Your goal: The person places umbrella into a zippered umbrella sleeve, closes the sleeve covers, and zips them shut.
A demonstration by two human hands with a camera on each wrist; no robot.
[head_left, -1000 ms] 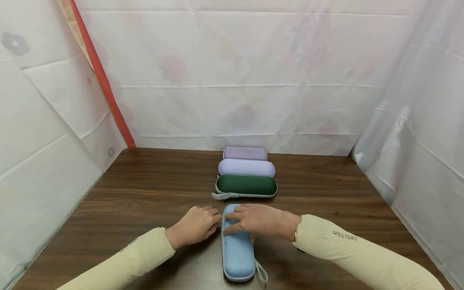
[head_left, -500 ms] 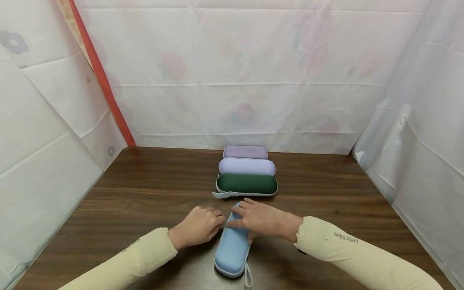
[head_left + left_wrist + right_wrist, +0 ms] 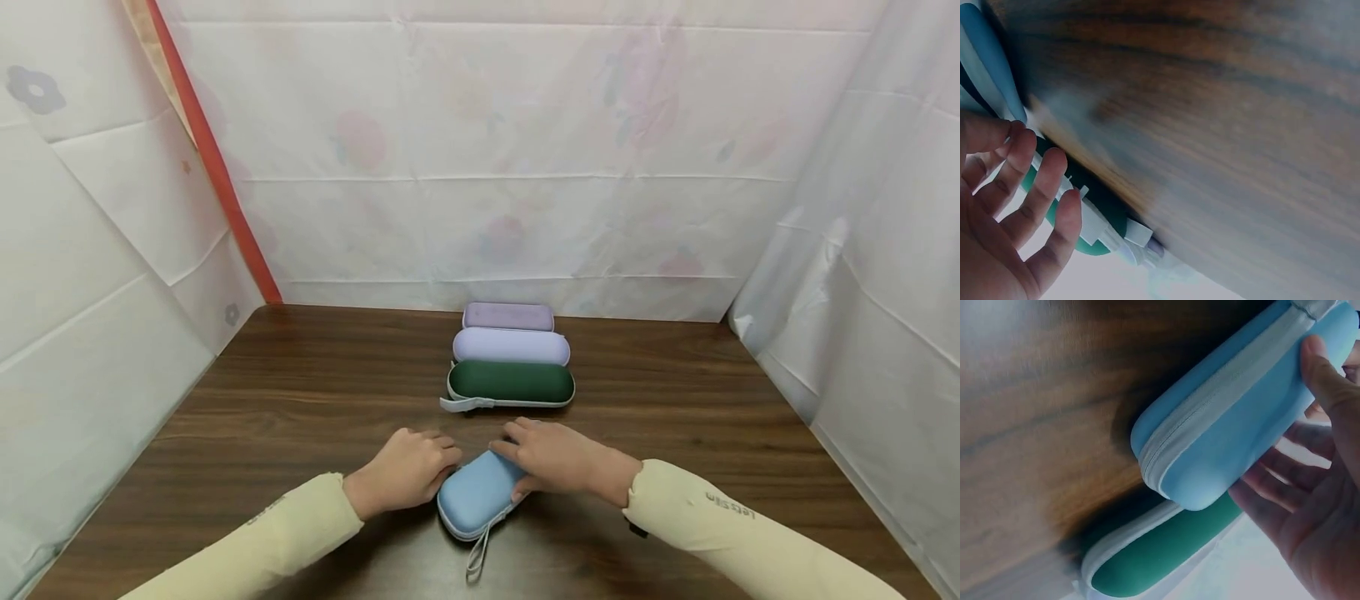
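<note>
looking down from the head view, a light blue zippered case (image 3: 480, 493) lies at a slant on the dark wood counter (image 3: 300, 392), close to the person. the right hand (image 3: 558, 457) grasps its far end, fingers over the top and thumb tucked at the side. the left hand (image 3: 407, 468) rests against the case's left edge with fingers loosely curled, gripping nothing that shows. a wrist strap (image 3: 478, 560) trails from the near end toward the counter's front. just beyond the hands, three more cases sit side by side in a row: a green case (image 3: 512, 383) nearest, then a pale lilac case (image 3: 511, 345), then a mauve case (image 3: 507, 316) by the white sheet backdrop (image 3: 480, 150).

in the left wrist view, blurred, the left hand's fingers (image 3: 1035, 200) are relaxed and nearly straight, holding nothing. the blue case's edge (image 3: 988, 62) shows beside them at upper left, and the green case (image 3: 1094, 215) beyond them.

in the right wrist view, the right hand's thumb (image 3: 1329, 378) presses on the blue case (image 3: 1235, 431), with the fingers (image 3: 1272, 494) spread beneath it, so the case is held between them, one end raised off the wood. the green case (image 3: 1160, 556) lies just beyond.

the case looks light and semi-rigid, a moulded shell with a smooth, slightly grippy skin. it should hold its shape under a firm pinch. taking it across its narrow width, near the middle or an end, seems safest; the strap alone would let it swing.
</note>
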